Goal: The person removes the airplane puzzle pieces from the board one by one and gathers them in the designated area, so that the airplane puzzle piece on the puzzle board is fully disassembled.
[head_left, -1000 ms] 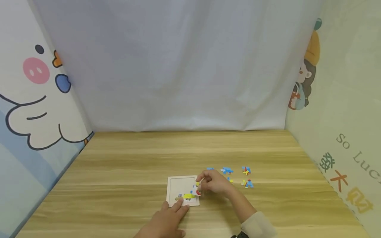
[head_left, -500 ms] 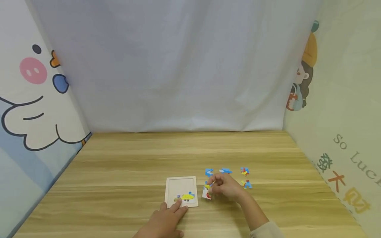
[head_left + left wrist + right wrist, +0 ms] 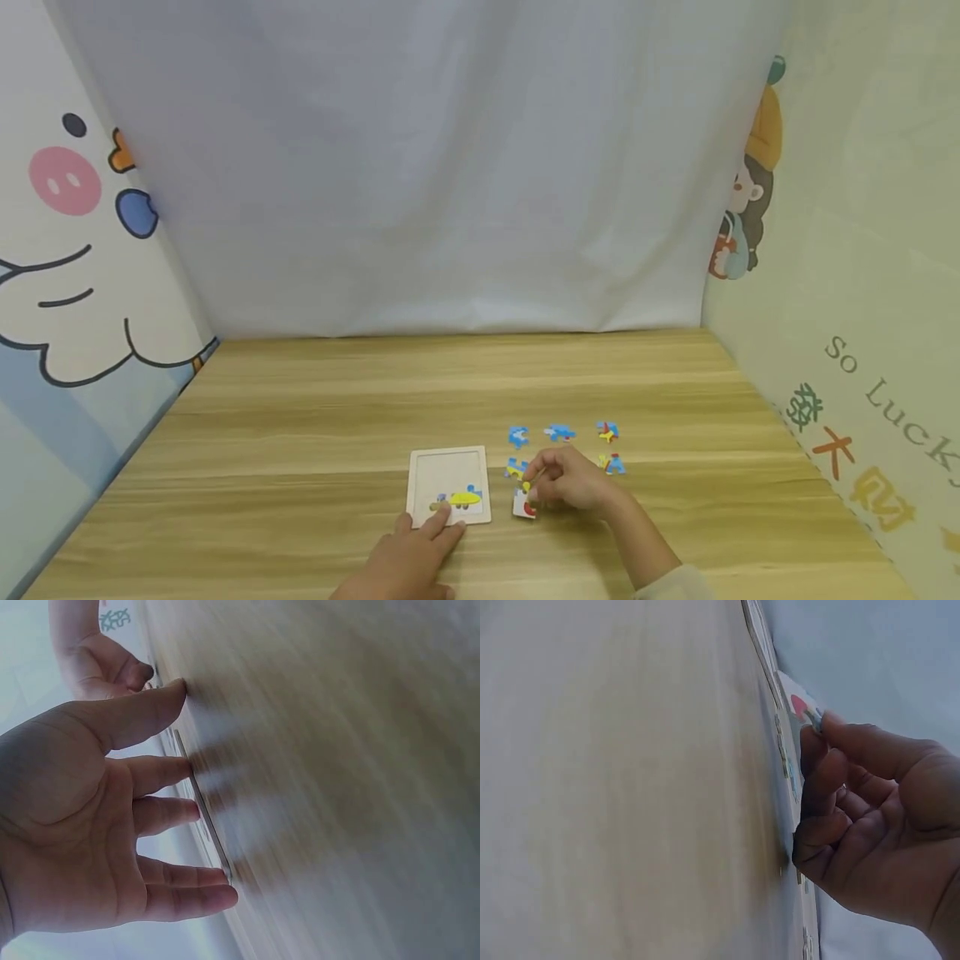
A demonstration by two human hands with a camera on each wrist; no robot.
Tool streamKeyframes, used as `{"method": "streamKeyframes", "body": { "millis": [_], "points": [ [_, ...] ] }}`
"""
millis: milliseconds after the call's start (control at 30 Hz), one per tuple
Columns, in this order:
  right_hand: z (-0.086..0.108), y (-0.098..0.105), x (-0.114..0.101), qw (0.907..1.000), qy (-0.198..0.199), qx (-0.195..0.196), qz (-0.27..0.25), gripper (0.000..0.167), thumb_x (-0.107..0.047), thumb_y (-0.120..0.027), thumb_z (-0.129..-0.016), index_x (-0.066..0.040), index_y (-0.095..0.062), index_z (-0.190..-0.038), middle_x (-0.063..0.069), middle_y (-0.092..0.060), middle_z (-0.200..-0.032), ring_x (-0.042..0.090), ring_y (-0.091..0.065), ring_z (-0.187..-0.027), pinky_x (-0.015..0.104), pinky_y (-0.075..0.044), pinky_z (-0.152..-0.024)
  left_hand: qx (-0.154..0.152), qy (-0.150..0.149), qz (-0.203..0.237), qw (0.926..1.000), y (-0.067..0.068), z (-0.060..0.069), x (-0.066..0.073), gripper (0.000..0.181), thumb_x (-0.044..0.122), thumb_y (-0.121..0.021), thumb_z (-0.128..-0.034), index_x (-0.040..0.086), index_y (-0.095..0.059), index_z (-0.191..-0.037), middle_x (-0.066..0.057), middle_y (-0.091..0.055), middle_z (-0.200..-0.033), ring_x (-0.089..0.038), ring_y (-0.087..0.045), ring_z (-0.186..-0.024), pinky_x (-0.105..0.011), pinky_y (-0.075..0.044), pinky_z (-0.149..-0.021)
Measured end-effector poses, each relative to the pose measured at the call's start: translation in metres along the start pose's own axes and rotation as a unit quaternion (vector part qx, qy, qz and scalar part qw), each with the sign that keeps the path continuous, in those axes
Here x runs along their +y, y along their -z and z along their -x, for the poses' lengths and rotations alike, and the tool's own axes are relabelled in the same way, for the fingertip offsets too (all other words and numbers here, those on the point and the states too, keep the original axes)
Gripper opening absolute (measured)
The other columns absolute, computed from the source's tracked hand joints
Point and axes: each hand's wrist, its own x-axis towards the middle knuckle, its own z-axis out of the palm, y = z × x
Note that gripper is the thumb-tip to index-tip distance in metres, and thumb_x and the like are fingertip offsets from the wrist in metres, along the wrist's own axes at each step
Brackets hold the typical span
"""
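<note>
My right hand (image 3: 567,478) pinches a white jigsaw puzzle piece (image 3: 522,503) with red and yellow on it, just right of a square wooden puzzle tray (image 3: 447,452). In the right wrist view, thumb and forefinger hold that piece by its edge, tilted. My left hand (image 3: 408,552) lies with spread, straight fingers on the tray's near edge; the left wrist view shows these fingertips along the rim. Inside the tray, near its lower right, sit joined pieces with a yellow shape (image 3: 465,499). A fingertip partly covers the pieces at their left end.
Loose puzzle pieces lie right of the tray: a blue and white one (image 3: 518,436), a blue one (image 3: 559,432), a red and yellow one (image 3: 608,431), a yellow and blue one (image 3: 516,468) and another (image 3: 613,464) behind the right hand. A grey-white curtain (image 3: 465,167) hangs behind the wooden table (image 3: 300,417).
My right hand has drawn the white piece from above the tray's right edge out to the right of it, and lower. The left hand stays on the tray.
</note>
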Motion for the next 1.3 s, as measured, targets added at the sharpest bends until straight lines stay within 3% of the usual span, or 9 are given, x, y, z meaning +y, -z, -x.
{"method": "streamKeyframes", "body": {
  "millis": [467,733,1000,1300],
  "points": [
    [-0.002,-0.001,-0.001,0.9979,-0.009,-0.001,0.065,0.016,0.008,-0.068,-0.071,0.006,-0.06,-0.085,0.001,-0.053,-0.06,0.009,-0.045,-0.051,0.021,-0.038,-0.049,0.009,-0.005,0.0,0.9999,0.001,0.0,0.001,0.069,0.04,-0.075,-0.0736,0.013,-0.052,-0.132,-0.013,-0.043,-0.139,-0.046,-0.044,-0.108,-0.054,-0.047,-0.073],
    [-0.002,-0.002,-0.004,0.9947,-0.01,-0.001,0.102,0.013,0.004,-0.07,-0.074,0.002,-0.063,-0.084,0.002,-0.057,-0.065,0.011,-0.049,-0.054,0.025,-0.042,-0.052,0.013,-0.003,-0.001,0.9999,0.002,0.002,0.003,0.069,0.039,-0.076,-0.0725,0.011,-0.053,-0.131,-0.014,-0.043,-0.139,-0.049,-0.044,-0.108,-0.055,-0.047,-0.073],
    [0.0,-0.004,-0.005,0.9941,-0.013,0.009,0.108,0.012,0.003,-0.068,-0.075,0.001,-0.064,-0.086,0.002,-0.055,-0.066,0.011,-0.048,-0.056,0.024,-0.041,-0.053,0.014,-0.002,0.002,0.9999,-0.001,0.002,0.003,0.069,0.04,-0.076,-0.0727,0.012,-0.053,-0.131,-0.014,-0.043,-0.139,-0.048,-0.044,-0.108,-0.055,-0.047,-0.071],
    [-0.002,-0.003,-0.011,0.9926,-0.002,0.009,0.121,0.011,-0.005,-0.068,-0.081,0.001,-0.064,-0.089,0.003,-0.058,-0.071,0.013,-0.051,-0.059,0.028,-0.043,-0.053,0.007,-0.003,0.056,0.9984,0.004,0.004,0.0,0.067,0.037,-0.075,-0.0729,0.01,-0.053,-0.13,-0.018,-0.038,-0.142,-0.055,-0.037,-0.114,-0.069,-0.037,-0.076]
  ]
}}
